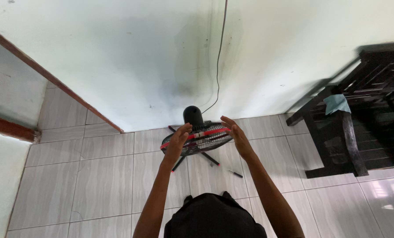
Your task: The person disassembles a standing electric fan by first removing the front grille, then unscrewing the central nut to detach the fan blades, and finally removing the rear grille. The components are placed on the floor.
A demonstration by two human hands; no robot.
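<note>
Both open palms, left hand (178,140) and right hand (236,134), press the sides of the red-rimmed fan cage (198,140), blades inside.

Pale wall (131,57), grey tiles (104,185), dark bench (360,128)

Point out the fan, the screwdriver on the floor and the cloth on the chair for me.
fan (206,142), head view, on the front wire grille.
screwdriver (236,174), head view, mid-shaft, lying on the tiles.
cloth (336,104), head view, middle of the pale blue fabric on the chair arm.
</note>
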